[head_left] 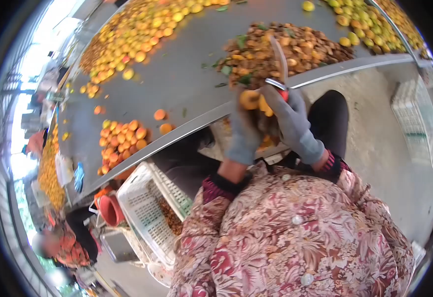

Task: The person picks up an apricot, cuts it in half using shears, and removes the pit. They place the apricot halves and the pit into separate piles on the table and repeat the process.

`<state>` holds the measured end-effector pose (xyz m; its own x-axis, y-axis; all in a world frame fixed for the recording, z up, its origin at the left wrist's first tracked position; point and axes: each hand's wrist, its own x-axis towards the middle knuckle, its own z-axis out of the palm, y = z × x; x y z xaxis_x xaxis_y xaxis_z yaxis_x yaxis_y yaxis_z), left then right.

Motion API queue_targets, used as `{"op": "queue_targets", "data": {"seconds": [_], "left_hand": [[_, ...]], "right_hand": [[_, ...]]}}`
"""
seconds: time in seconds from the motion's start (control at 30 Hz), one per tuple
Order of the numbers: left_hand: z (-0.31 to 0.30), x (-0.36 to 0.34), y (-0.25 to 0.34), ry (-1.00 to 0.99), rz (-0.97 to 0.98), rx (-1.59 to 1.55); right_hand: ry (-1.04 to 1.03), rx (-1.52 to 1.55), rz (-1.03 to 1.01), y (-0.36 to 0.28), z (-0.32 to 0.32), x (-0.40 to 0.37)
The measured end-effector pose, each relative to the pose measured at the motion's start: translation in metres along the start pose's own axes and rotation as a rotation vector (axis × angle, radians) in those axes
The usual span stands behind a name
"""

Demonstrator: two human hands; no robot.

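Both my hands wear grey gloves and meet just past the table's front edge, near the top centre. My left hand (244, 126) is closed around an orange-yellow apricot (249, 99). In my right hand (288, 119) is a knife (280, 64) with a red handle, its curved blade pointing up and away. Another piece of orange fruit (265, 105) shows between the hands. Behind them lies a heap of brown and orange pieces (295, 49) with some green leaves. My lower fingers are partly hidden.
The metal table (177, 84) bears a large spread of apricots (147, 37), a smaller pile (120, 143) and yellow-green fruit (365, 24). A white crate (149, 208) and red bucket (111, 210) stand below left, another crate (414, 116) at right. A co-worker (73, 245) is at lower left.
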<state>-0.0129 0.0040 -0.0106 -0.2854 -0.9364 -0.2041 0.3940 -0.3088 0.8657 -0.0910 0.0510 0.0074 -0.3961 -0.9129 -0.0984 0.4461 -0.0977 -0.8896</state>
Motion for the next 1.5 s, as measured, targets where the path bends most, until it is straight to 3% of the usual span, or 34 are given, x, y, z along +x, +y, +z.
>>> {"op": "queue_targets", "data": {"seconds": [0.03,0.07,0.13,0.17,0.23,0.3,0.37,0.4,0.47,0.53,0.63,0.67,0.73,0.77,0.8,0.93,0.97,1.03,1.23,1.3,1.37,1.43,1.5], "left_hand": [[0.004,-0.002,0.019,-0.04,-0.578,-0.486],[-0.009,0.007,0.013,-0.065,-0.606,-0.485],[-0.048,0.021,-0.01,-0.65,-0.42,-0.612],[-0.049,0.016,-0.006,-0.638,-0.436,-0.615],[-0.043,0.008,0.004,-0.456,-0.49,-0.491],[-0.043,0.001,0.007,-0.508,-0.502,-0.511],[-0.038,-0.009,0.012,-0.289,-0.45,-0.382],[-0.04,-0.01,0.013,-0.531,-0.385,-0.502],[-0.043,-0.011,0.015,-0.528,-0.32,-0.473],[-0.045,-0.013,0.015,-0.524,-0.259,-0.446],[-0.052,-0.007,0.006,-0.651,-0.226,-0.524],[-0.054,-0.007,0.004,-0.646,-0.245,-0.549],[-0.051,-0.01,0.001,-0.649,-0.268,-0.576],[-0.048,-0.013,0.0,-0.537,-0.273,-0.533],[-0.044,-0.017,0.0,-0.423,-0.278,-0.489],[-0.033,-0.016,0.0,-0.4,-0.424,-0.485],[-0.034,-0.014,-0.001,-0.488,-0.419,-0.474],[-0.033,-0.014,-0.003,-0.575,-0.423,-0.465],[-0.019,-0.015,-0.007,-0.603,-0.549,-0.523],[-0.013,-0.024,-0.002,-0.324,-0.652,-0.405],[-0.015,-0.025,-0.005,-0.365,-0.661,-0.383],[-0.012,-0.027,-0.002,-0.405,-0.666,-0.36],[-0.005,-0.03,0.002,-0.157,-0.708,-0.335]], "right_hand": [[-0.097,0.181,0.269,-0.011,-0.008,0.001],[-0.231,0.211,0.249,-0.015,-0.019,0.002],[-0.214,0.128,0.189,-0.017,-0.027,0.004],[-0.226,0.05,0.148,-0.014,-0.027,0.001],[-0.185,0.102,0.252,-0.018,-0.025,-0.001],[-0.219,0.142,0.376,-0.02,-0.027,-0.001],[-0.183,0.109,0.359,-0.018,-0.035,-0.001],[-0.16,0.078,0.358,-0.013,-0.039,-0.002],[-0.142,0.048,0.355,-0.001,-0.047,-0.002],[-0.048,-0.54,0.145,0.011,-0.058,-0.004],[0.079,-0.629,0.146,0.003,-0.059,0.001],[0.135,-0.408,0.143,-0.005,-0.058,-0.002],[0.088,-0.245,0.156,-0.024,-0.055,0.0],[0.033,-0.08,0.168,-0.031,-0.053,0.001],[0.056,0.014,0.169,-0.037,-0.045,0.001],[-0.006,0.247,0.149,-0.049,-0.029,-0.008],[-0.003,0.247,0.151,-0.05,-0.03,-0.009],[-0.058,0.039,-0.243,-0.052,-0.033,-0.012],[0.014,0.008,-0.39,-0.048,-0.031,0.003],[-0.086,-0.133,-0.588,-0.043,-0.031,0.009],[-0.091,-0.035,-0.559,-0.039,-0.028,0.012],[-0.056,0.169,-0.311,-0.046,-0.021,0.005],[-0.043,0.241,-0.252,-0.045,-0.018,0.006]]}}
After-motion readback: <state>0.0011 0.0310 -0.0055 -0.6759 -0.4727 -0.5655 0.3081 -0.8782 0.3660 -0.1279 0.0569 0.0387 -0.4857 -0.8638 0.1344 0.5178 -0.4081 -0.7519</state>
